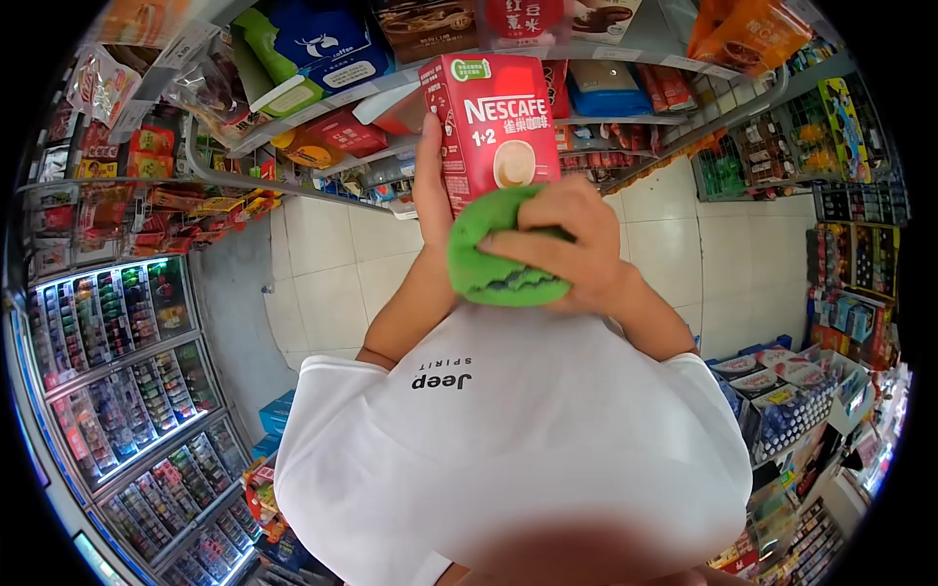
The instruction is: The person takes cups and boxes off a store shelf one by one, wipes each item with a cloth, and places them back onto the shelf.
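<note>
A red Nescafe coffee box (498, 127) is held upright in front of the shelf. My left hand (431, 186) grips its left side, the fingers partly hidden behind the box. In my right hand (576, 239) a green cloth (493, 234) is bunched up, with a dark jagged mark on its lower part. The cloth covers the lower front of the box and appears to touch it. My right fingers curl over the cloth and look slightly blurred.
Shelves with packaged goods (332, 54) stand right ahead, with a metal rail (293, 186) along the front. Lit drink coolers (122, 342) line the left side. At the right are stacked cartons (772, 376) and more racks. Pale floor tiles (322, 264) show below.
</note>
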Tool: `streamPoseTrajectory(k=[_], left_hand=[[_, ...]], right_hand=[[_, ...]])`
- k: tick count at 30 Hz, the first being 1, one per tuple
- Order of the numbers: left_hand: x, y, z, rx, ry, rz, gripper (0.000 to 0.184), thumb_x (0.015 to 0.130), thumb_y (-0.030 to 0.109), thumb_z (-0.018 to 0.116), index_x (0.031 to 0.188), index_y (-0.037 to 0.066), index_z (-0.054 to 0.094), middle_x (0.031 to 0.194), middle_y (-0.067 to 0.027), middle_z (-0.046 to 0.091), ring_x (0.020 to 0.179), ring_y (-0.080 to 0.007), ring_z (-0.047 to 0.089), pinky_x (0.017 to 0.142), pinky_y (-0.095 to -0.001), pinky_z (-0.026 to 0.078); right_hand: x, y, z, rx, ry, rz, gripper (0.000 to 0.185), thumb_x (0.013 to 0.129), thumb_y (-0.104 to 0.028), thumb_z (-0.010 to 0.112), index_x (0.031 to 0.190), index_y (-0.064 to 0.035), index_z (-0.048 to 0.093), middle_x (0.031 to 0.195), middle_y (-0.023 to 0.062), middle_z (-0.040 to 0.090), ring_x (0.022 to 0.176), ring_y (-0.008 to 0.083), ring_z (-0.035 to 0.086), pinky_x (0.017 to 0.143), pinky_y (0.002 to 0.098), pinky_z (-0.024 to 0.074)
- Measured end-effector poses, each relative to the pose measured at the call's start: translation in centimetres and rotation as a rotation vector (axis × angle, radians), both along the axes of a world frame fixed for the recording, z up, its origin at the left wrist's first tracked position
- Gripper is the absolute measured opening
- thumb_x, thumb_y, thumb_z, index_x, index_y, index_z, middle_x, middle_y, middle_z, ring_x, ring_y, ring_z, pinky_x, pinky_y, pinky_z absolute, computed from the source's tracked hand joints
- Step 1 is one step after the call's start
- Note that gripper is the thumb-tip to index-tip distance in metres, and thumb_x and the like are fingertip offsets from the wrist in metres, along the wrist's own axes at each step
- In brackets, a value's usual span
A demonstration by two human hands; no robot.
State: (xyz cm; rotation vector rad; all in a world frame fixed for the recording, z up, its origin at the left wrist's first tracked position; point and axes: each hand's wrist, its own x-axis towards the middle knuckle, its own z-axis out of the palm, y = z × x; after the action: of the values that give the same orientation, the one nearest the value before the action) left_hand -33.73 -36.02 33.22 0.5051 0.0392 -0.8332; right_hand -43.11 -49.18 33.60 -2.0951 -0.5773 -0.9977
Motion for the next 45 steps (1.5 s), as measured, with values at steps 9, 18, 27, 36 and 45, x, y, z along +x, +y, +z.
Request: streamPoseTrajectory(k=[9, 18, 27, 36, 45], left_hand=[[-1.3, -0.9, -1.3, -0.015, -0.01, -0.033, 0.075, 0.103, 0.068, 0.036, 0.148, 0.009, 0.046, 0.134, -0.0151, 0.063, 0.115, -0.0266, 0.067, 0.102, -0.0426, 0.055], [-0.8, 0.4, -4.0, 0.114, -0.169, -0.324, 0.103, 0.084, 0.066, 0.075, 0.155, 0.002, 0.037, 0.146, -0.015, 0.055, 0.127, -0.0227, 0.062, 0.108, -0.0379, 0.052], [0.2, 0.2, -4.0, 0.141, -0.408, -0.075, 0.111, 0.076, 0.06, 0.086, 0.154, 0.005, 0.03, 0.139, -0.0113, 0.058, 0.131, -0.0214, 0.057, 0.107, -0.0404, 0.049], [0.7, -0.1, -4.2, 0.413, -0.666, 0.103, 0.091, 0.083, 0.023, 0.088, 0.153, 0.003, 0.033, 0.137, -0.0113, 0.059, 0.123, -0.0189, 0.06, 0.105, -0.0345, 0.049], [0.8, 1.1, -2.7, 0.391, -0.779, 0.086, 0.088, 0.089, 0.005, 0.074, 0.161, 0.005, 0.024, 0.14, -0.0149, 0.058, 0.123, -0.0218, 0.061, 0.104, -0.0369, 0.051]], right_hand=[[1.1, -1.5, -1.1, 0.234, -0.034, -0.182, 0.047, 0.068, -0.019, 0.088, 0.113, -0.0146, 0.077, 0.102, 0.0056, 0.056, 0.087, 0.0205, 0.056, 0.072, 0.0327, 0.0473], [-0.7, -1.8, -1.9, 0.007, -0.265, -0.064, 0.047, 0.063, -0.015, 0.084, 0.109, -0.0223, 0.078, 0.101, 0.0012, 0.054, 0.088, 0.0213, 0.053, 0.072, 0.0343, 0.0471], [-1.0, -2.0, -1.0, -0.028, -0.152, -0.085, 0.048, 0.062, -0.023, 0.089, 0.108, -0.0144, 0.078, 0.1, 0.0031, 0.055, 0.087, 0.022, 0.054, 0.075, 0.0339, 0.0455], [-0.2, -2.8, 0.6, -0.052, -0.078, -0.265, 0.049, 0.058, -0.022, 0.089, 0.106, -0.0153, 0.08, 0.097, 0.0019, 0.056, 0.086, 0.0212, 0.054, 0.07, 0.0334, 0.045], [0.3, -3.8, 0.1, 0.063, -0.075, -0.381, 0.052, 0.06, -0.013, 0.088, 0.111, -0.0112, 0.078, 0.097, 0.0044, 0.055, 0.084, 0.0207, 0.054, 0.069, 0.0318, 0.0451]])
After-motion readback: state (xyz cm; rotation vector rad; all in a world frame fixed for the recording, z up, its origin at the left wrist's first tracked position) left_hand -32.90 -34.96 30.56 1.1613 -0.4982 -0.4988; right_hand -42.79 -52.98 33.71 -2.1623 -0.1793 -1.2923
